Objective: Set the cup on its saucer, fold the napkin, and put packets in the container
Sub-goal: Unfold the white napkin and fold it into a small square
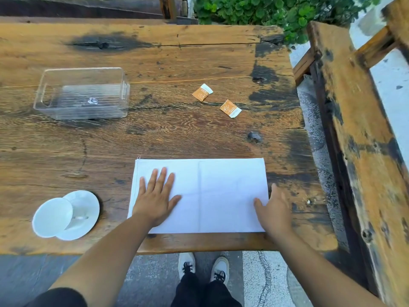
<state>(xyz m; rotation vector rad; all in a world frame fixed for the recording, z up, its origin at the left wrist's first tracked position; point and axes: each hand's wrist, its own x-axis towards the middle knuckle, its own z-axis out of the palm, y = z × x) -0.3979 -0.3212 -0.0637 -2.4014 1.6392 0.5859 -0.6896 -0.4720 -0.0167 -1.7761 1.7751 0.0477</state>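
Napkin: the white napkin (212,196) lies flat near the front edge of the wooden surface (177,134), wider than deep; faint crease lines cross it, one running near to far through the middle; it reads as partly folded, with another fold likely due
Left hand: the left hand (156,200) rests palm down on the napkin's left part; fingers (162,176) spread apart and flat, clamped on nothing, simply pinning the cloth
Right hand: the right hand (274,210) sits at the napkin's right edge, near its front corner; fingers loosely apart and curled toward the edge; whether they have the edge pinched yet I cannot tell
Doing the fold well: in my judgement, keep the left palm as the anchor; lift the right edge with thumb and forefinger and carry it over to the left along the middle crease; match the corners before pressing; then smooth from the fold outward so no air or wrinkle stays in
Risk: the cloth is light and may slide on the rough grain if the anchor lifts too early
Cup and saucer: the cup (53,217) stands tilted on the left rim of the saucer (85,210), left of the napkin; not seated at the centre
Packets: two orange packets (202,92) (230,109) lie far right of centre, near each other, apart
Container: the clear container (83,93) stands far left, empty of packets
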